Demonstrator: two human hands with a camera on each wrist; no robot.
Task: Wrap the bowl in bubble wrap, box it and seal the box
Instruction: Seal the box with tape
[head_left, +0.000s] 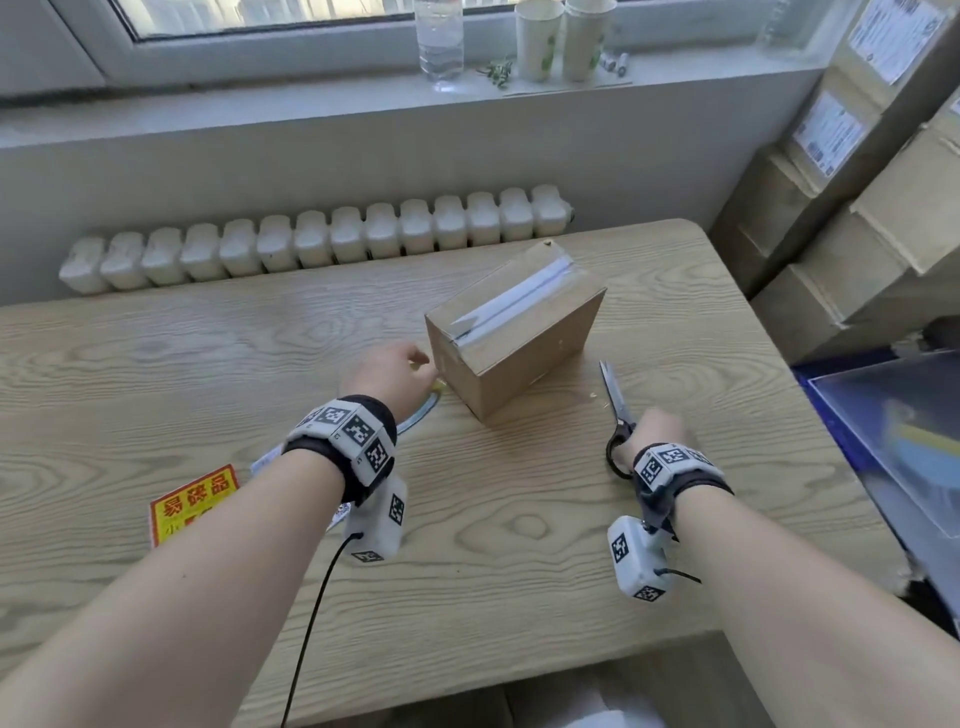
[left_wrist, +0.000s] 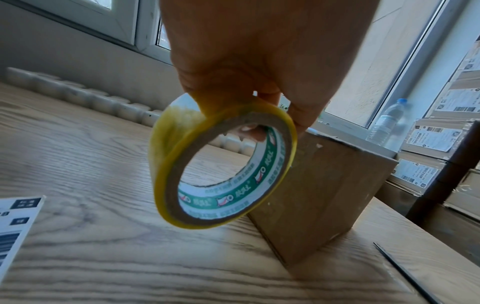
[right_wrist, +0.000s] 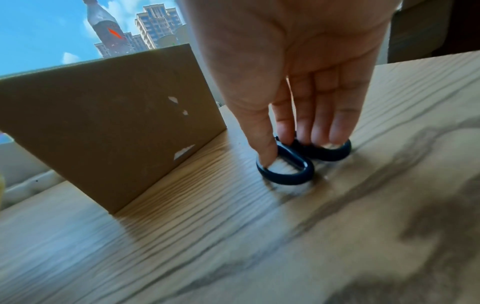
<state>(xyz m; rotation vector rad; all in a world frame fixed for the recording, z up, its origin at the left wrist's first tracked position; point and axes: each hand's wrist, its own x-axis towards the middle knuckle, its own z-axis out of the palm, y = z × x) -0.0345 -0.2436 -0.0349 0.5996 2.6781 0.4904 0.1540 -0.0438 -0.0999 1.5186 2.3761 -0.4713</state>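
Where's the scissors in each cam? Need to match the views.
Head: scissors lie on the table right of the box, blades pointing away, right hand on the handles.
Left wrist: only a thin dark blade at lower right.
Right wrist: dark handle loops at centre, fingers on them; blades hidden.
Shared landmark: the box, in all three views.

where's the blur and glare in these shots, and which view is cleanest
Head view is cleanest: only a bright glare streak on the tape seam of the box. Left wrist: tape roll fairly sharp, table smeared. Right wrist: the near table is heavily blurred, the scissors handles soft, and the box backlit and dark.
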